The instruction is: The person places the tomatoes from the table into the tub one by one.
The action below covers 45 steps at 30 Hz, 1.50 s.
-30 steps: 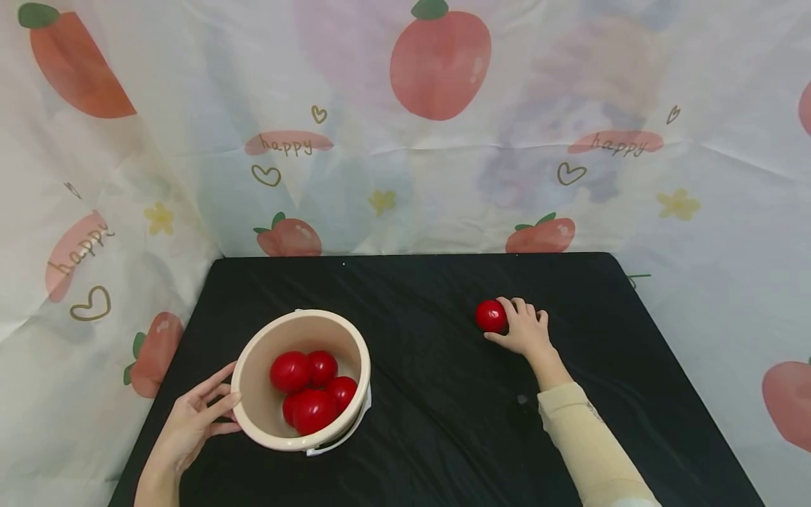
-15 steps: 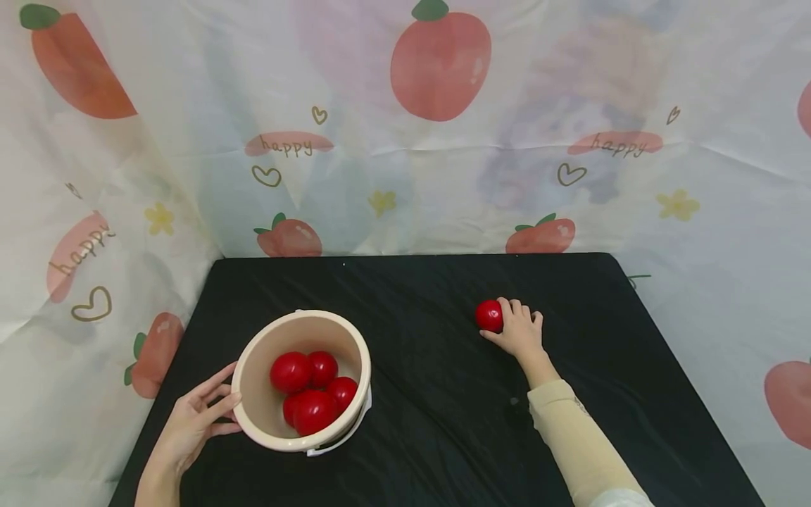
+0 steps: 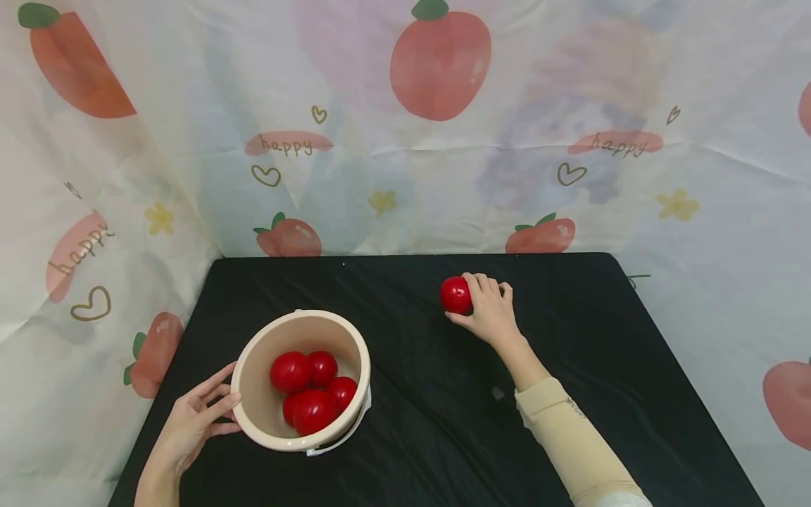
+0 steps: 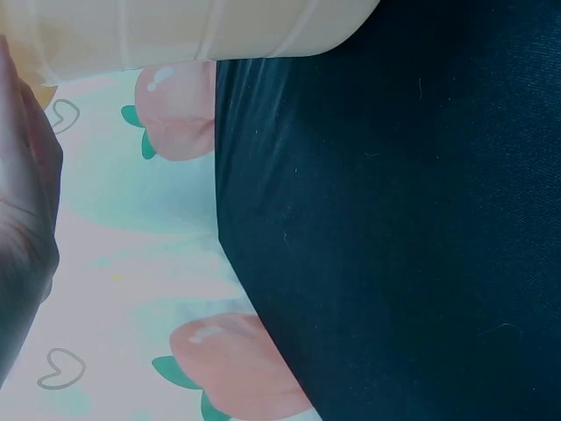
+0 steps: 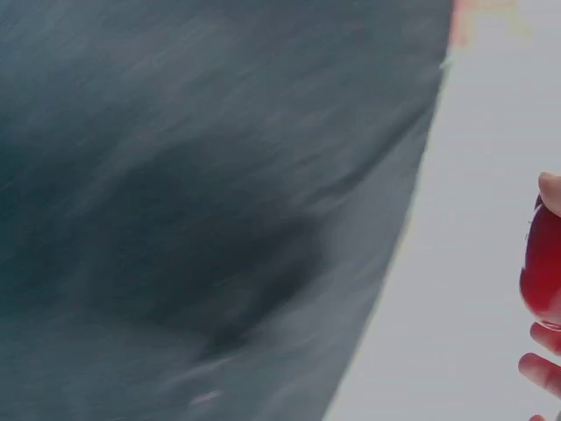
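Observation:
My right hand (image 3: pixel 489 306) grips a glossy red ball (image 3: pixel 455 295), thumb on the near side and fingers over the far side. In the right wrist view the same red ball (image 5: pixel 545 267) shows at the right edge between thumb and fingers, seen against the pale cloth. My left hand (image 3: pixel 198 415) rests its spread fingers and thumb against the left outer side of a cream bucket (image 3: pixel 253 366). Several red balls (image 3: pixel 315 412) lie inside the bucket. In the left wrist view only the lower bucket wall (image 4: pixel 175 31) and part of the left hand (image 4: pixel 26 193) appear.
A black cloth-covered table (image 3: pixel 412 422) lies under everything. White printed cloth (image 3: pixel 405 183) hangs along the back and both sides. The bucket's white handle (image 3: pixel 345 436) hangs down at its near right side.
My right hand has moved left and farther back with the red ball in its grip. The left hand and the bucket have stayed where they were.

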Motion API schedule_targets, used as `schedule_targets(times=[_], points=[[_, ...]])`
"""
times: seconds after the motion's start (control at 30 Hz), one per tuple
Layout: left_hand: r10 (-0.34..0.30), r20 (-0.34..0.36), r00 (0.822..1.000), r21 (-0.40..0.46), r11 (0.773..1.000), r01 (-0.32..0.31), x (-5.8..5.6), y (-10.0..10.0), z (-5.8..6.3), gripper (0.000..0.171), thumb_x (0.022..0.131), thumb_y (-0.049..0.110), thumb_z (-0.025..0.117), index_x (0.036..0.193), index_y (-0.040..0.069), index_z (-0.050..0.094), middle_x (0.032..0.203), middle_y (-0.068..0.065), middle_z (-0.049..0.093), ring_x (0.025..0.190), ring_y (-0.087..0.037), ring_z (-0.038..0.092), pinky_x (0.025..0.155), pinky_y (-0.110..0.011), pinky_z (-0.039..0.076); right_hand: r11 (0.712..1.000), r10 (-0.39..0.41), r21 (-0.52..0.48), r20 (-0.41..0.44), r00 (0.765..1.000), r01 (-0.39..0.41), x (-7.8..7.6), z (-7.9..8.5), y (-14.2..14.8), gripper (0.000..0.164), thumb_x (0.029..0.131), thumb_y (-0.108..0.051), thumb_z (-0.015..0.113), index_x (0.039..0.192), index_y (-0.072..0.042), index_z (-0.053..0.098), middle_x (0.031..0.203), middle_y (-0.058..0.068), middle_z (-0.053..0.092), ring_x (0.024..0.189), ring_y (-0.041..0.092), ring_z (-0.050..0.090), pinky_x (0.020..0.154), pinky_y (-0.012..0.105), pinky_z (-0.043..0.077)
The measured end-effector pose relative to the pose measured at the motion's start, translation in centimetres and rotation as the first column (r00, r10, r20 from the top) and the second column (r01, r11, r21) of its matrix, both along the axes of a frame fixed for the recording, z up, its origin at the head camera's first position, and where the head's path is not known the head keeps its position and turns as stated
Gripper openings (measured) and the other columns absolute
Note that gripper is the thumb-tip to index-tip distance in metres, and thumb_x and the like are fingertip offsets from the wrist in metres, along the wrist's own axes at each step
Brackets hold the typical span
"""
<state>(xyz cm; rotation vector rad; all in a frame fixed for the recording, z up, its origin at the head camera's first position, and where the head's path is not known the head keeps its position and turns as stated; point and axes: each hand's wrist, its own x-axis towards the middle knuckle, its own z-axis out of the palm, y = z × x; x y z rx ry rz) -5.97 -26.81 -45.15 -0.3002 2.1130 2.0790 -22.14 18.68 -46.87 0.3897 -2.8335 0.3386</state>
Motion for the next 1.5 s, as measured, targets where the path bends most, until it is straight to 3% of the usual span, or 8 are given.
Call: schedule_targets(times=[0.13,0.27,0.6,0.87,1.07,1.23,1.37,1.5], points=[[-0.001,0.001,1.0,-0.008,1.0,0.001,-0.1,0.0,0.0,0.05,0.087,0.005,0.061,0.133,0.018,0.047,0.085,0.002,0.062,0.065,-0.015,0.064,0.061,-0.036,0.057,0.993,0.119,0.019,-0.083,0.989,-0.118,0.8,2.9,-2.9,0.074,0.067,-0.044,0.076,0.124,-0.009,0.043,0.118,0.012,0.049,0.106,0.029,0.045,0.089,0.051,0.032],[-0.002,0.002,1.0,-0.011,1.0,0.002,-0.1,0.0,0.1,0.05,0.086,0.005,0.061,0.132,0.018,0.048,0.085,0.002,0.062,0.064,-0.015,0.064,0.061,-0.036,0.057,0.969,0.246,0.075,-0.166,0.955,-0.237,1.8,5.0,-5.7,0.074,0.066,-0.046,0.076,0.123,-0.01,0.045,0.119,0.01,0.05,0.106,0.027,0.046,0.088,0.049,0.033],[-0.01,0.0,1.0,-0.012,1.0,0.01,-0.1,0.0,0.1,0.049,0.086,0.004,0.061,0.132,0.019,0.048,0.084,0.002,0.062,0.064,-0.016,0.064,0.061,-0.036,0.057,0.852,0.522,0.149,-0.156,0.838,-0.503,4.2,7.5,-12.1,0.073,0.066,-0.047,0.075,0.124,-0.014,0.045,0.121,0.005,0.049,0.111,0.021,0.044,0.093,0.045,0.033],[-0.022,-0.003,1.0,-0.021,1.0,0.022,-0.1,0.0,0.3,0.051,0.086,0.004,0.061,0.134,0.015,0.045,0.085,0.001,0.062,0.065,-0.016,0.064,0.061,-0.037,0.057,0.773,0.62,0.232,-0.073,0.781,-0.591,4.9,7.3,-15.7,0.075,0.067,-0.052,0.072,0.127,-0.018,0.044,0.122,0.001,0.048,0.112,0.017,0.042,0.095,0.04,0.033],[-0.018,-0.001,1.0,-0.032,0.999,0.018,0.0,0.0,0.3,0.052,0.086,0.005,0.061,0.135,0.013,0.044,0.084,0.001,0.062,0.065,-0.016,0.064,0.061,-0.037,0.057,0.683,0.654,0.348,0.1,0.75,-0.642,5.5,6.2,-18.2,0.08,0.068,-0.056,0.07,0.133,-0.02,0.039,0.128,-0.002,0.044,0.117,0.015,0.038,0.099,0.038,0.031],[-0.013,0.002,1.0,-0.039,0.999,0.013,-0.1,0.0,0.2,0.053,0.086,0.006,0.061,0.135,0.012,0.043,0.084,0.002,0.062,0.064,-0.016,0.064,0.061,-0.036,0.057,0.614,0.672,0.419,0.169,0.721,-0.67,5.7,5.4,-19.7,0.082,0.067,-0.057,0.07,0.134,-0.021,0.038,0.128,-0.003,0.045,0.118,0.015,0.038,0.101,0.035,0.031],[-0.013,0.003,1.0,-0.03,0.999,0.013,-0.1,0.0,0.2,0.051,0.087,0.006,0.061,0.134,0.015,0.045,0.084,0.002,0.062,0.064,-0.016,0.064,0.061,-0.037,0.057,0.578,0.679,0.462,0.185,0.711,-0.672,5.8,4.9,-20.4,0.082,0.066,-0.057,0.071,0.133,-0.022,0.039,0.125,-0.003,0.046,0.116,0.014,0.039,0.102,0.034,0.03],[-0.015,0.001,1.0,-0.021,1.0,0.015,-0.1,-0.1,0.2,0.05,0.087,0.005,0.061,0.133,0.017,0.047,0.084,0.002,0.062,0.064,-0.016,0.064,0.061,-0.037,0.057,0.569,0.674,0.487,0.186,0.715,-0.663,5.8,4.5,-20.6,0.082,0.065,-0.059,0.071,0.132,-0.022,0.04,0.124,-0.003,0.047,0.114,0.014,0.04,0.101,0.032,0.031]])
